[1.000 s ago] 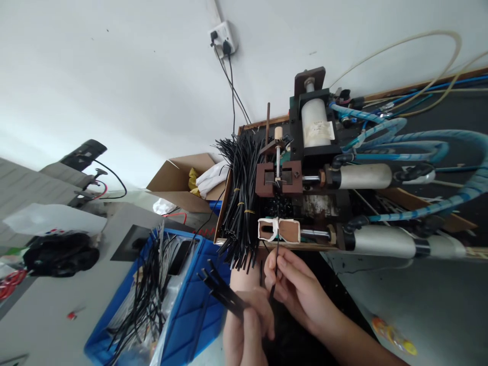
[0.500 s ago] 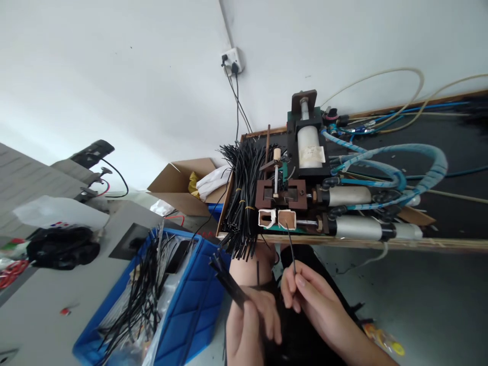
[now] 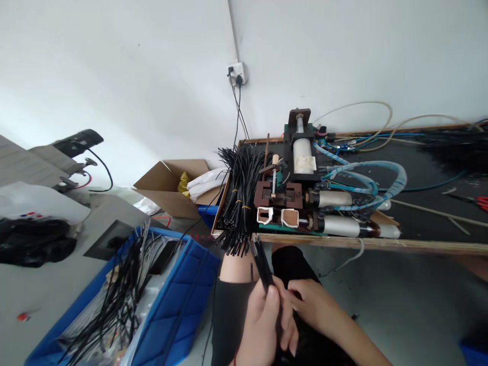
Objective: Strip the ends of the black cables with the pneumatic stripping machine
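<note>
A small bundle of black wires (image 3: 262, 264) rises from my left hand (image 3: 263, 320), which is closed around it below the bench edge. The upper wire ends point toward the bench and look lighter. My right hand (image 3: 310, 302) is beside the left, its fingers bent in and touching or nearly touching it. What those fingers pinch, if anything, is hidden. Beyond my hands stands a pneumatic machine with a brown clamp block (image 3: 280, 195) and two white-rimmed brown jaws (image 3: 290, 218), which sit apart. To its left lies a thick pile of black wires (image 3: 242, 193) with yellow bands.
Air cylinders (image 3: 341, 225) and blue hoses (image 3: 396, 175) fill the bench's middle. A blue crate (image 3: 179, 300) of loose wires stands at lower left. Behind it is an open cardboard box (image 3: 163, 178). Red-handled pliers (image 3: 482, 202) lie at far right.
My right hand has drawn back from the jaws, and the thin wire it held there no longer shows. My left hand's bundle has moved right, near the right hand. The view has shifted.
</note>
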A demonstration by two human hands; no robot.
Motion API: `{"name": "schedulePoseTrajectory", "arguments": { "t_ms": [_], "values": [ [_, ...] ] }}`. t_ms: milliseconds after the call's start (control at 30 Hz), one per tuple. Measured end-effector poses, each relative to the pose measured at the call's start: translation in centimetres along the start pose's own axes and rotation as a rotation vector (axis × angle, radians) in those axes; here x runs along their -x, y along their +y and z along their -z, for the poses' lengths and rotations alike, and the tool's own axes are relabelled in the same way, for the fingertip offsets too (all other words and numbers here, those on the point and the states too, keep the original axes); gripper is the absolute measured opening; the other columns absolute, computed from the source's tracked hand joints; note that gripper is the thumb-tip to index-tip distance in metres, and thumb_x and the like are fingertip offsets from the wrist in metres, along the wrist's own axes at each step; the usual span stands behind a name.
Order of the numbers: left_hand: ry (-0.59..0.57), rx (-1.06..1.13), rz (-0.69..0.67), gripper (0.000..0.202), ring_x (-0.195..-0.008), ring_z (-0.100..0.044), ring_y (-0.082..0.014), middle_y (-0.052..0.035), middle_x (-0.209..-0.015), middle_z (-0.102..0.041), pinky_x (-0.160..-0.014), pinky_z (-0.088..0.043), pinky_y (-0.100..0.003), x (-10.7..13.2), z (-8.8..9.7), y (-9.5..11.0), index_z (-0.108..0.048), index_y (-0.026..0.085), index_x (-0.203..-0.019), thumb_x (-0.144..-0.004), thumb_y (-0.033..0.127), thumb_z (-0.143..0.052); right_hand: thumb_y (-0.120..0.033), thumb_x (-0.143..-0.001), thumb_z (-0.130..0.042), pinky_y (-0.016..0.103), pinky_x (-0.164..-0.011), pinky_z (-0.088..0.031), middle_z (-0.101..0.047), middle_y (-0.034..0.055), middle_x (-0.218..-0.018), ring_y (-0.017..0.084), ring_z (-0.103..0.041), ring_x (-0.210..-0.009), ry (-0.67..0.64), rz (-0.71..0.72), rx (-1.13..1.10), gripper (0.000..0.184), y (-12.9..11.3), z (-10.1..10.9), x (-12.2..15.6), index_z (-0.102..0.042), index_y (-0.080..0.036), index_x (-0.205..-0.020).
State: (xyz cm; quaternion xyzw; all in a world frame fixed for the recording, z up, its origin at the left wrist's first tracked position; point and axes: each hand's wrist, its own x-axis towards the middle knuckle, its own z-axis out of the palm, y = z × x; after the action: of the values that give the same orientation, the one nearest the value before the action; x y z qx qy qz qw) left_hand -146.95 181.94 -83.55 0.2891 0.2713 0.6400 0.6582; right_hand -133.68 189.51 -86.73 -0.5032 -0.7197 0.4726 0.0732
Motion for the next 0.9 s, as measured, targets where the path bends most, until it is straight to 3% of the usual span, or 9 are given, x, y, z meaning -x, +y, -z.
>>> {"name": "schedulePoseTrajectory", "arguments": {
  "t_ms": [100,200,267,367,500,633,767,900],
  "values": [
    [0.065,-0.108,0.069,0.038,-0.033,-0.029,-0.001,0.0111,-0.058,-0.046,-0.035,-0.041,-0.013,-0.4,-0.1,0.4,-0.056,0.021,-0.095,-0.107,0.057,-0.058,-0.035,-0.095,-0.057,0.035,-0.068,-0.027,-0.056,0.0038,-0.072,0.021,-0.047,-0.069,0.181,0.072,0.077,0.032,-1.7,1.2,0.3,-0.045,-0.024,-0.067],
    [0.15,-0.258,0.124,0.049,-0.033,-0.027,-0.001,0.012,-0.054,-0.044,-0.034,-0.038,-0.012,-0.9,-0.6,1.3,-0.053,0.021,-0.092,-0.101,0.068,-0.062,-0.039,-0.107,-0.05,0.034,-0.072,-0.037,-0.058,0.0031,-0.076,0.021,-0.055,-0.074,0.371,0.377,-0.083,0.037,-4.4,2.8,1.1,-0.051,-0.023,-0.073],
    [0.197,-0.351,0.144,0.054,-0.034,-0.027,-0.002,0.0127,-0.052,-0.041,-0.034,-0.037,-0.013,-1.1,-1.0,1.9,-0.055,0.021,-0.096,-0.097,0.074,-0.063,-0.037,-0.112,-0.045,0.031,-0.071,-0.042,-0.06,0.0021,-0.078,0.018,-0.059,-0.074,0.378,0.555,-0.28,0.038,-6.1,3.6,1.5,-0.057,-0.022,-0.08],
    [0.254,-0.47,0.138,0.056,-0.036,-0.029,-0.0034,0.0126,-0.05,-0.039,-0.034,-0.033,-0.012,-1.2,-1.2,2.9,-0.06,0.019,-0.102,-0.096,0.075,-0.064,-0.036,-0.111,-0.05,0.029,-0.067,-0.043,-0.06,0.0007,-0.08,0.016,-0.058,-0.072,0.38,0.674,-0.439,0.031,-7.8,3.8,1.4,-0.061,-0.022,-0.086],
    [0.302,-0.532,0.136,0.055,-0.035,-0.034,-0.0033,0.0091,-0.049,-0.044,-0.036,-0.031,-0.014,-1.4,-0.7,3.6,-0.064,0.016,-0.087,-0.097,0.07,-0.066,-0.029,-0.105,-0.065,0.027,-0.061,-0.042,-0.052,-0.0022,-0.074,0.014,-0.053,-0.067,0.444,0.658,-0.475,0.028,-8.1,2.9,0.1,-0.06,-0.021,-0.078],
    [0.367,-0.493,0.129,0.058,-0.033,-0.035,-0.0047,0.0095,-0.042,-0.04,-0.037,-0.037,-0.016,-1.5,0.2,3.7,-0.062,0.017,-0.076,-0.096,0.072,-0.066,-0.032,-0.107,-0.065,0.028,-0.059,-0.045,-0.057,0.0,-0.085,0.012,-0.056,-0.063,0.382,0.568,-0.673,0.028,-7.7,2.0,-0.8,-0.068,-0.02,-0.082],
    [0.405,-0.507,0.118,0.054,-0.032,-0.041,-0.007,0.0067,-0.04,-0.048,-0.038,-0.042,-0.017,-1.6,0.6,3.8,-0.066,0.017,-0.084,-0.097,0.069,-0.067,-0.034,-0.106,-0.067,0.024,-0.054,-0.043,-0.058,0.0011,-0.087,0.01,-0.055,-0.063,0.354,0.541,-0.761,0.031,-7.7,1.8,-1.5,-0.069,-0.019,-0.08],
    [0.494,-0.455,0.05,0.045,-0.036,-0.054,-0.0132,0.0035,-0.047,-0.06,-0.042,-0.052,-0.023,-1.9,0.9,3.6,-0.072,0.017,-0.106,-0.099,0.061,-0.069,-0.039,-0.107,-0.068,0.022,-0.056,-0.048,-0.061,0.001,-0.086,0.01,-0.057,-0.065,0.316,0.489,-0.915,0.025,-7.9,1.4,-1.8,-0.073,-0.022,-0.09]
  ]
}}
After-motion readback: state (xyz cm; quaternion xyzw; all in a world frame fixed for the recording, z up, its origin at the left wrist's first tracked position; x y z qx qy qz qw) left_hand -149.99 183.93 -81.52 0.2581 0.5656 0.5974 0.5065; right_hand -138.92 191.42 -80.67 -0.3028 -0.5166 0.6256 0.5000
